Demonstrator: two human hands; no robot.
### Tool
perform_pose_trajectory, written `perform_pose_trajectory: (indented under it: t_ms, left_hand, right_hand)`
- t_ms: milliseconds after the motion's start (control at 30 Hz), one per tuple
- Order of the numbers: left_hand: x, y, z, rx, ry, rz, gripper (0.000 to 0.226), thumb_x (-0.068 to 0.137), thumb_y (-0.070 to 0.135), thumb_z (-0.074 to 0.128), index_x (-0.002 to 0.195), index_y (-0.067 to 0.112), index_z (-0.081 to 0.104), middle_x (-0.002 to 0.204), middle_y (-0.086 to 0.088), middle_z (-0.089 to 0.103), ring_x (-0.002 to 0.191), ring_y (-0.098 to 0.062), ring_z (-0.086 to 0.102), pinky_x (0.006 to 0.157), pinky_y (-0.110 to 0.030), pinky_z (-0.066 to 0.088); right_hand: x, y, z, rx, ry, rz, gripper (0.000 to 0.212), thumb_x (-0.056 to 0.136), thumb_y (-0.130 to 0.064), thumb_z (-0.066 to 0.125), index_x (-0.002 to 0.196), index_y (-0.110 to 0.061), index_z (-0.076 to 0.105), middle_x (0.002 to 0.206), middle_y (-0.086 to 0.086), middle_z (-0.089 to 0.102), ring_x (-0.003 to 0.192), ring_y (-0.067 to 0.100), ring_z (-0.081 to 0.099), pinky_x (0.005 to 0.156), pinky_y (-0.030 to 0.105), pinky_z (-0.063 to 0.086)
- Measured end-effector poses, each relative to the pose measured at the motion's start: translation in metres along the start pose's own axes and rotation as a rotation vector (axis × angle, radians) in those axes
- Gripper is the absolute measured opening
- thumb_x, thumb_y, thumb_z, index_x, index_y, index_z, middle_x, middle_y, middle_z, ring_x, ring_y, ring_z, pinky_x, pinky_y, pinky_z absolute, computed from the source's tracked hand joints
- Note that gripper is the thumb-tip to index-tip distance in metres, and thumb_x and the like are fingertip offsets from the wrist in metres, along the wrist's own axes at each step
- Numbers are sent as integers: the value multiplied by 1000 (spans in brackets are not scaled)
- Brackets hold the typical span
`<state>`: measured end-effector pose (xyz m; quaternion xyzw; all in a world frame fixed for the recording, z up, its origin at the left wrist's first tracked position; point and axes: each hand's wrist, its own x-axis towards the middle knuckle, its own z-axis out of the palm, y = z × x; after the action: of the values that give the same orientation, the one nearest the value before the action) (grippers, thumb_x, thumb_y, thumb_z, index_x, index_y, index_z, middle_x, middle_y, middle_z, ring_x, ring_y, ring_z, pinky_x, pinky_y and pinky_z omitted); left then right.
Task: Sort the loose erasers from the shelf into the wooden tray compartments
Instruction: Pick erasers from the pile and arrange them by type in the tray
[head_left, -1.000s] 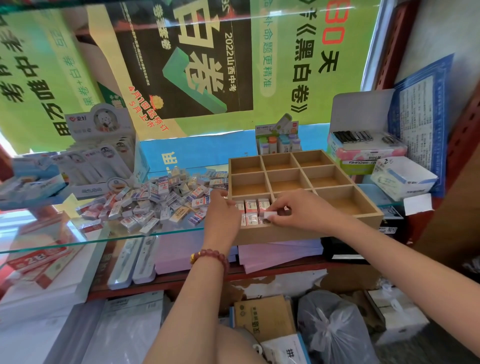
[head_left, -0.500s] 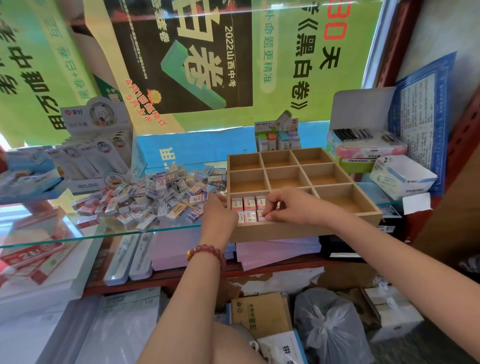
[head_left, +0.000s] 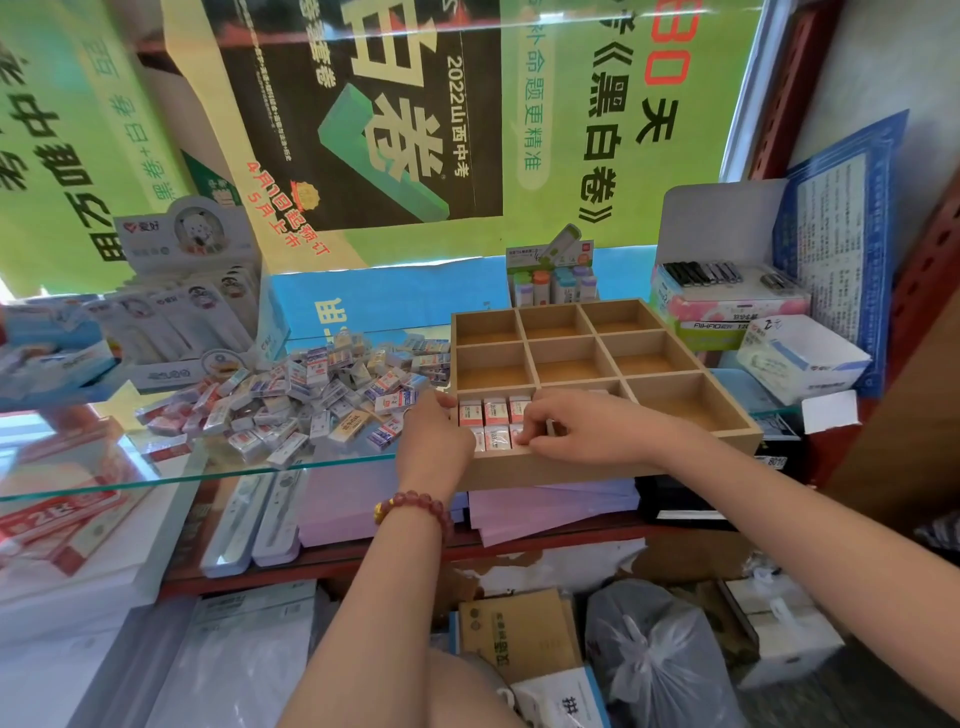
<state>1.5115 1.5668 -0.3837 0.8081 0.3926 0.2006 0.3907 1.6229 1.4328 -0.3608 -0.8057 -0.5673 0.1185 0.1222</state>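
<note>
Near-left compartment of the wooden tray (head_left: 571, 470): red-label erasers (head_left: 495, 410) sit in two rows. My right hand (head_left: 597, 428) is curled over them, fingertips pinching the front-row eraser (head_left: 516, 435). Left hand (head_left: 434, 441) rests at tray's left wall; fingers hidden, can't tell if it holds anything. Best way, I reckon: press it flat, label up, snug vs. its neighbour, no gap. Loose pile (head_left: 311, 400) lies on glass shelf (head_left: 156, 475), just left of tray.
</note>
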Motion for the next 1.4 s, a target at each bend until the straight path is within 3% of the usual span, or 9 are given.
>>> perform_pose_trajectory:
  t_ms: [167,267,433,600,767,900,1133,1267,1400]
  left_hand:
    - [-6,3,-1,95,-37,48,47,81,-12,46,118,16,56,126,-9,52,103,-20,51,67,-23,40]
    - [-5,5,1,163,-39,77,49,78,-12,47,116,18,57,130,-12,48,118,-26,45,80,-29,42]
    - [-4,12,0,135,-21,130,46,77,-8,48,112,19,57,127,-11,49,114,-26,48,86,-36,48]
    - [-8,25,1,138,-95,296,25,86,22,59,110,28,57,134,-4,45,126,-21,38,97,-31,34]
    - [-24,24,6,381,-487,353,56,76,58,65,128,46,47,153,7,21,142,-19,15,114,-53,13]
    - [-28,17,14,688,-445,404,70,83,54,59,141,54,19,155,12,12,144,-17,7,112,-56,3]
    - [-32,6,11,540,-409,436,58,91,46,52,138,58,19,153,18,15,142,-10,7,115,-50,-6]
    - [-34,-4,-7,260,-380,444,46,90,36,57,130,51,39,138,20,41,133,-6,31,115,-42,19]
    - [-35,-6,-34,101,-202,418,24,91,23,57,108,40,58,112,24,54,111,1,46,94,-23,33]
  right_hand:
    - [-11,17,25,239,362,-13,19,92,-18,54,108,-28,59,112,-14,46,83,6,55,74,23,50]
    - [-22,32,23,254,569,61,18,91,-13,55,103,-27,59,109,-14,47,78,3,53,65,18,45]
    - [-42,63,10,294,784,208,20,90,-5,52,98,-22,60,101,-5,56,78,2,52,66,15,41]
    - [-59,70,13,109,680,200,25,91,-34,51,109,-20,60,104,-9,55,97,8,52,83,27,41]
    - [-58,73,28,-239,436,108,52,85,-65,38,105,-26,65,117,-8,57,110,13,52,96,32,37]
    - [-56,81,29,-284,471,25,54,85,-64,35,82,-23,70,107,-7,62,98,15,59,85,32,42]
    - [-57,81,25,-179,483,19,49,90,-58,34,87,-22,67,107,-8,60,99,13,55,88,31,39]
    - [-45,59,15,-63,540,-31,26,90,-40,44,100,-24,63,106,-8,59,101,12,54,91,30,39]
    - [-12,25,3,61,497,-137,13,91,-24,56,100,-20,65,105,-6,62,102,9,52,91,28,40]
